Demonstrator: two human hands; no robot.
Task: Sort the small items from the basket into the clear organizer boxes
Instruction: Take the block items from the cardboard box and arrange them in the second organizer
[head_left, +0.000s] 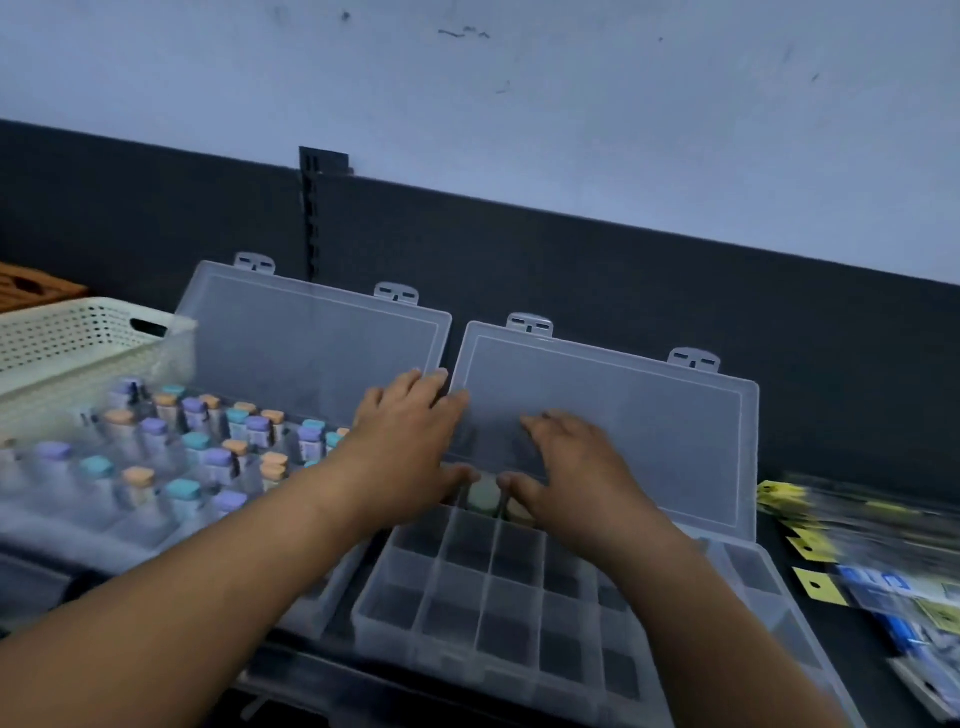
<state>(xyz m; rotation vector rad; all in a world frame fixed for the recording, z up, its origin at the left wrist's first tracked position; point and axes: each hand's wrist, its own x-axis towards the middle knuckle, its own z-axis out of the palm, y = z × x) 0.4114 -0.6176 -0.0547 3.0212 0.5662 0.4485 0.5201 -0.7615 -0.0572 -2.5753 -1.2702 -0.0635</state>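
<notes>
Both the left hand (410, 436) and right hand (576, 478) lie spread over the back row of the right organizer box (359, 613). Their thumbs sit just beside two small jars (485, 496); it is too blurry to tell if they touch. Likely they are settling the jars in their cells. The jars stand caps up. The box's long side runs from about ten to four o'clock. Its lid (649, 415) leans back, keeping cells open. The basket (62, 332) sits at ten o'clock.
</notes>
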